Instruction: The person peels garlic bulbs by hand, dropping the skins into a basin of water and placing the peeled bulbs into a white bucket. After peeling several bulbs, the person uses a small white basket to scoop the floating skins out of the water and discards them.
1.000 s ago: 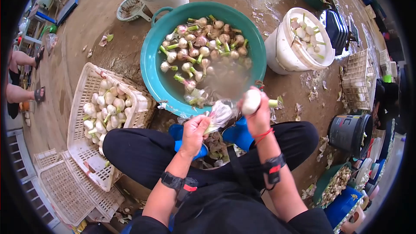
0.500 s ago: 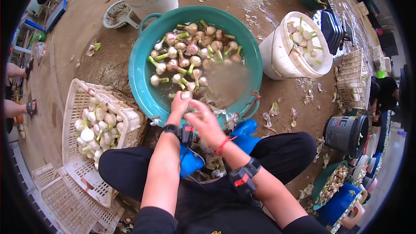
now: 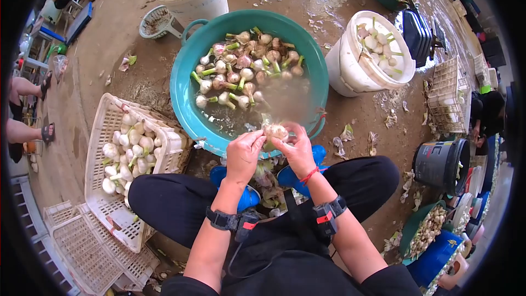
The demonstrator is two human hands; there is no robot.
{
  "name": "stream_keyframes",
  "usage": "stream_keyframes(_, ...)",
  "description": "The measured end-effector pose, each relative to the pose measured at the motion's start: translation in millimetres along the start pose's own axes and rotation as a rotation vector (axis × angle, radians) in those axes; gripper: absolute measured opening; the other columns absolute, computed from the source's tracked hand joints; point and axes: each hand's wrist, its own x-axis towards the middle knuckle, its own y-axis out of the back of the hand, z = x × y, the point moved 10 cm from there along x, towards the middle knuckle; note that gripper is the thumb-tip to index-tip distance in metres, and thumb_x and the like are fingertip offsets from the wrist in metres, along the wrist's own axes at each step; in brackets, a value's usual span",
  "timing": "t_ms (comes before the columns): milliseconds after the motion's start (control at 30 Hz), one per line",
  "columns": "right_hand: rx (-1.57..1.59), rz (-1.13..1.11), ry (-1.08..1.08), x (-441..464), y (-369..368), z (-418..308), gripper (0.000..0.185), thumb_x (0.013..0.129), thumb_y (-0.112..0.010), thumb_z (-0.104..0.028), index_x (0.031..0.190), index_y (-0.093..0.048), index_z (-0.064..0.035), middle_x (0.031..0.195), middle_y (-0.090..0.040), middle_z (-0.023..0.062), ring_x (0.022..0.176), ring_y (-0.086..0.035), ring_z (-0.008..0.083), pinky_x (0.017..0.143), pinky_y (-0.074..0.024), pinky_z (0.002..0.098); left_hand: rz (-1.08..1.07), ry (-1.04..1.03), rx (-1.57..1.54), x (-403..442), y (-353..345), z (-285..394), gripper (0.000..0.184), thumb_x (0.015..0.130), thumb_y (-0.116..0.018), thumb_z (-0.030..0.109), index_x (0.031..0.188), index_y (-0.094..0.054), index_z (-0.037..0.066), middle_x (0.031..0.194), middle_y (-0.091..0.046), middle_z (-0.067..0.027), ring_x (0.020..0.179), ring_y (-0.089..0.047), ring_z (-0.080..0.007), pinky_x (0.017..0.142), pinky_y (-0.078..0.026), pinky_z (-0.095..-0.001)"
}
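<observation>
A garlic bulb [image 3: 276, 131] with loose skin is held over the near rim of a green tub [image 3: 186, 107]. My right hand [image 3: 298, 152] has its fingers curled round the bulb. My left hand [image 3: 243, 154] pinches at its left side with thumb and fingertips pressed together; whether skin or stem lies in that pinch is hard to tell. Several garlic bulbs with green stems [image 3: 246, 74] float in murky water in the tub. Peeled skins [image 3: 267, 178] lie below my hands, between blue shoes [image 3: 249, 197].
On the left stands a plastic crate [image 3: 98, 181] of white garlic. A white bucket [image 3: 342, 71] with garlic is at right, another bucket [image 3: 200, 5] behind the tub. A strainer [image 3: 146, 24], dark bucket [image 3: 433, 167] and stacked crates [image 3: 82, 241] stand around. Other people's legs [image 3: 24, 131] show at left.
My left hand has lifted back toward me from the water side. My right hand has moved right and closed round the bulb, which is now between both hands. The view has shifted slightly.
</observation>
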Motion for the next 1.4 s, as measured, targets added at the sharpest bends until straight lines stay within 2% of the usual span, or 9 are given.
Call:
stream_keyframes(167, -0.325, 0.024, 0.153, -17.8, 9.6, -35.2, 0.037, 0.069, -0.074, -0.013, 0.102, -0.057, -0.0063, 0.099, -0.047, 0.0096, 0.091, -0.053, 0.0198, 0.075, -0.0481, 0.0296, -0.055, -0.027, 0.074, -7.7, -2.3, 12.6, 0.013, 0.078, -0.061, 0.008, 0.086, -0.063, -0.002, 0.077, -0.064, -0.0168, 0.066, -0.06, -0.0336, 0.06, -0.049, -0.0346)
stream_keyframes(367, 0.066, -0.207, 0.031, -25.9, 11.9, -23.2, 0.037, 0.076, -0.069, -0.012, 0.109, -0.057, 0.0, 0.105, -0.046, 0.0001, 0.093, -0.052, 0.0105, 0.075, -0.0444, 0.0253, -0.182, 0.297, -0.386, -16.0, -19.0, -15.1, 0.01, 0.072, -0.061, 0.009, 0.071, -0.062, 0.0, 0.057, -0.058, -0.0029, 0.052, -0.051, -0.0042, 0.049, -0.042, -0.0238)
stream_keyframes(600, 0.87, -0.427, -0.279, -49.6, -1.0, -22.8, 0.043, 0.087, -0.055, -0.015, 0.126, -0.039, -0.0054, 0.118, -0.051, 0.0053, 0.108, -0.053, 0.0191, 0.09, -0.0454, 0.0357, -0.122, 0.171, 0.626, 3.6, 3.6, -115.3, 0.013, 0.072, -0.057, 0.012, 0.075, -0.064, 0.002, 0.07, -0.063, -0.0168, 0.067, -0.063, -0.0289, 0.06, -0.048, -0.0349)
stream_keyframes(667, 0.838, -0.411, -0.259, -45.7, 0.0, -17.2, 0.043, 0.09, -0.052, -0.018, 0.128, -0.036, -0.0055, 0.118, -0.051, 0.0061, 0.107, -0.054, 0.0207, 0.089, -0.0459, 0.036, -0.082, 0.06, 0.571, -5.9, 11.7, -65.1, 0.013, 0.073, -0.059, 0.011, 0.081, -0.065, 0.002, 0.08, -0.064, -0.0168, 0.073, -0.063, -0.0286, 0.063, -0.048, -0.0343)
stream_keyframes(733, 0.89, -0.427, -0.361, -45.1, -6.5, -5.0, 0.042, 0.09, -0.052, -0.019, 0.128, -0.038, -0.0062, 0.118, -0.051, 0.0063, 0.106, -0.054, 0.0199, 0.089, -0.0456, 0.0359, -0.175, 0.094, -0.317, -17.0, -9.3, -17.5, 0.013, 0.076, -0.06, 0.009, 0.086, -0.065, 0.002, 0.084, -0.063, -0.0157, 0.075, -0.061, -0.0266, 0.064, -0.047, -0.0324)
stream_keyframes(933, 0.629, -0.455, -0.315, -47.1, -18.7, -0.5, 0.045, 0.088, -0.057, -0.021, 0.127, -0.041, -0.0036, 0.114, -0.055, 0.0051, 0.103, -0.055, 0.0144, 0.084, -0.0463, 0.0307, -0.173, -0.174, 0.105, -22.1, -7.4, 31.5, 0.018, 0.082, -0.058, 0.012, 0.094, -0.064, 0.001, 0.08, -0.064, -0.0158, 0.07, -0.062, -0.0265, 0.064, -0.048, -0.0322)
stream_keyframes(1033, 0.631, -0.48, -0.332, -55.0, -25.5, -9.3, 0.042, 0.087, -0.059, -0.023, 0.121, -0.045, -0.0022, 0.108, -0.056, 0.0048, 0.097, -0.056, 0.0124, 0.082, -0.0464, 0.0273, -0.259, 0.163, -0.214, -28.3, -20.0, -9.1, 0.018, 0.083, -0.058, 0.013, 0.095, -0.063, 0.0, 0.082, -0.064, -0.016, 0.071, -0.062, -0.0282, 0.065, -0.048, -0.0332)
stream_keyframes(1167, 0.613, -0.319, -0.338, -43.0, -13.4, 5.8, 0.033, 0.086, -0.061, -0.024, 0.108, -0.051, -0.0011, 0.1, -0.058, 0.0046, 0.089, -0.058, 0.0113, 0.078, -0.0469, 0.0263, -0.072, -0.071, -0.066, -36.1, 2.7, 31.1, 0.014, 0.082, -0.058, 0.008, 0.091, -0.064, -0.001, 0.083, -0.065, -0.0152, 0.071, -0.064, -0.0255, 0.064, -0.049, -0.0319)
stream_keyframes(1400, 0.495, -0.367, -0.306, -44.2, -9.5, 8.0, 0.033, 0.084, -0.063, -0.022, 0.108, -0.052, -0.0011, 0.099, -0.057, 0.0041, 0.087, -0.055, 0.0096, 0.078, -0.0454, 0.025, -0.096, -0.067, -0.008, -38.2, 0.4, 27.8, 0.014, 0.08, -0.059, 0.01, 0.089, -0.064, 0.001, 0.081, -0.064, -0.0154, 0.07, -0.063, -0.0276, 0.064, -0.049, -0.0322)
